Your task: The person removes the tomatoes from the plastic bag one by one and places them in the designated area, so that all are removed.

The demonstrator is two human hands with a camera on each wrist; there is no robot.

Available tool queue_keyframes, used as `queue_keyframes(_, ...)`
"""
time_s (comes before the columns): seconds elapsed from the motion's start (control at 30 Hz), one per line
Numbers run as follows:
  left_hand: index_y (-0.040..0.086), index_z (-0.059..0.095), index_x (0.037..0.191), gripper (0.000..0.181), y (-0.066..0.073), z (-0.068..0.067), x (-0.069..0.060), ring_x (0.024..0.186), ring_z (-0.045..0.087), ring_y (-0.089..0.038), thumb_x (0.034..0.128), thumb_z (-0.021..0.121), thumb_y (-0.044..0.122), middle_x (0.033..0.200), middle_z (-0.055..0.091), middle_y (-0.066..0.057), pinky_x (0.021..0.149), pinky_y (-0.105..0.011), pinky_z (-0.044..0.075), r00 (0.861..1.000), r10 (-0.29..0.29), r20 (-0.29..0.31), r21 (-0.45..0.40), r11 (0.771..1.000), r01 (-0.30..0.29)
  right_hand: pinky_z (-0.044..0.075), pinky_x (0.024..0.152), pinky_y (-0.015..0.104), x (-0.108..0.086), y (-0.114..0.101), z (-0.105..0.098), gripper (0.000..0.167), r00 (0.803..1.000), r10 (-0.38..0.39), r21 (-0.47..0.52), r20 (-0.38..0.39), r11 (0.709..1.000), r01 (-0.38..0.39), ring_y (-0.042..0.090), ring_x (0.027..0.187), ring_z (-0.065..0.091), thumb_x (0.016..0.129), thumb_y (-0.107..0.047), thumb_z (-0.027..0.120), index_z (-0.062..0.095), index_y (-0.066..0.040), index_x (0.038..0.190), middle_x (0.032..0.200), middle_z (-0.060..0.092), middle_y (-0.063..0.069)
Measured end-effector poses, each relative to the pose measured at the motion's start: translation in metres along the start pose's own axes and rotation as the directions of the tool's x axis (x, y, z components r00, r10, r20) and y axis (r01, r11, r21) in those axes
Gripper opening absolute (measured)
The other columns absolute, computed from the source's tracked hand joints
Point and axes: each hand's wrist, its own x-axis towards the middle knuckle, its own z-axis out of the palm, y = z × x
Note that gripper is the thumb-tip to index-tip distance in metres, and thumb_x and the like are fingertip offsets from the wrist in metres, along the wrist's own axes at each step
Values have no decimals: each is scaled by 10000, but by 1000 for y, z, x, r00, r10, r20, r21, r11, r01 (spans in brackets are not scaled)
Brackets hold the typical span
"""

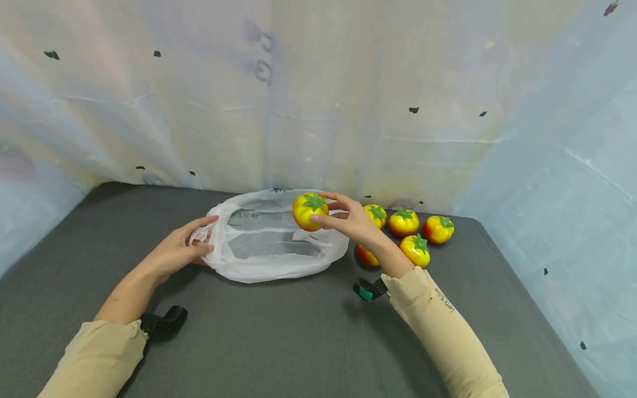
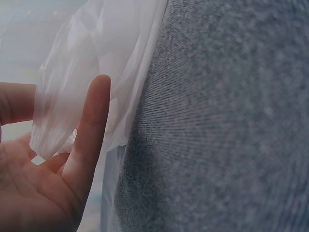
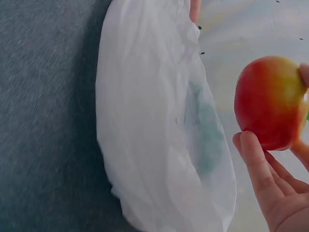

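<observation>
In the head view, a white plastic bag (image 1: 278,269) lies on the dark table with its mouth spread wide. My left hand (image 1: 175,251) holds the bag's gathered left end between thumb and fingers; the left wrist view shows the thin plastic (image 2: 72,77) between them. Over the right part of the bag's mouth, my right hand (image 1: 354,220) grips a yellow and red tomato (image 1: 303,211) with a green star-shaped top. From the right wrist view, the tomato's red underside (image 3: 263,104) appears beside the bag, apart from it. Fingertips and thumb hold it at its sides.
Several similar tomatoes (image 1: 403,223) sit in a group on the table (image 1: 278,342), right of the bag, some partly behind my right forearm. Pale plastic sheeting (image 1: 328,105) hangs behind the table and along its sides.
</observation>
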Motion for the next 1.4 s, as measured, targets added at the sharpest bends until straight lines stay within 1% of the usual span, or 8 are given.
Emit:
queue_keyframes(0.1, 102, 171, 1544, 704, 0, -1, 0, 770, 550, -97, 946, 543, 75, 864, 509, -84, 723, -280, 551, 1000, 4, -1, 2, 1000, -4, 472, 969, 497, -3, 3, -4, 577, 1000, -9, 16, -8, 1000, 9, 295, 1164, 568, 899, -269, 675, 449, -222, 1428, 1349, 508, 119)
queue_keyframes(0.37, 99, 180, 1542, 699, -2, 0, 0, 802, 569, -81, 949, 550, 81, 917, 532, -117, 724, -279, 553, 1000, 6, -3, 6, 1000, -6, 498, 942, 468, -9, 13, -10, 589, 1000, -2, 21, -28, 1000, 3, 262, 1076, 633, 887, -295, 692, 453, -218, 1420, 1280, 537, 141)
queue_keyframes(0.57, 92, 175, 1541, 694, -1, -1, 0, 786, 559, -80, 953, 542, 74, 874, 527, -86, 725, -286, 554, 1000, 4, 3, 2, 1000, -4, 492, 955, 448, -17, 18, -18, 598, 998, 40, -9, -56, 999, -41, 257, 1139, 601, 861, -381, 706, 466, -283, 1400, 1300, 525, 77)
queue_keyframes(0.77, 92, 177, 1541, 684, 1, 0, 0, 786, 557, -85, 958, 535, 78, 871, 540, -93, 721, -294, 554, 1000, 3, 0, 10, 1000, -3, 488, 961, 465, -26, 21, -28, 583, 995, 44, 1, -93, 999, -44, 297, 1224, 522, 870, -342, 705, 473, -269, 1400, 1331, 494, 108)
queue_keyframes(1.0, 94, 184, 1540, 683, 0, 1, 2, 775, 545, -87, 958, 540, 84, 900, 520, -83, 713, -293, 553, 1000, 3, -6, 26, 1000, -3, 513, 914, 474, -35, 26, -40, 588, 990, 63, 37, -124, 998, -59, 315, 1131, 593, 875, -333, 702, 466, -260, 1409, 1406, 441, 133)
queue_keyframes(1.13, 98, 180, 1541, 683, -1, 1, 2, 762, 525, -88, 960, 538, 90, 867, 491, -58, 715, -296, 550, 1000, -6, -4, 29, 1000, 6, 484, 963, 472, -40, 28, -48, 602, 988, 73, 16, -138, 997, -72, 307, 1174, 579, 882, -345, 691, 447, -254, 1425, 1444, 413, 144)
queue_keyframes(1.27, 93, 182, 1540, 683, -2, 1, 3, 756, 511, -89, 958, 540, 92, 905, 465, -74, 712, -293, 549, 1000, -3, -6, 33, 999, 3, 441, 1014, 483, -45, 29, -57, 621, 982, 92, -22, -165, 995, -97, 316, 1225, 541, 871, -391, 693, 445, -265, 1426, 1454, 403, 148)
queue_keyframes(1.4, 95, 183, 1540, 685, -2, 1, 3, 763, 510, -88, 957, 542, 94, 985, 446, -107, 711, -290, 549, 1000, -2, -7, 31, 1000, 2, 435, 1020, 489, -50, 32, -63, 619, 977, 94, -34, -189, 994, -102, 337, 1267, 499, 864, -391, 701, 457, -263, 1419, 1440, 413, 155)
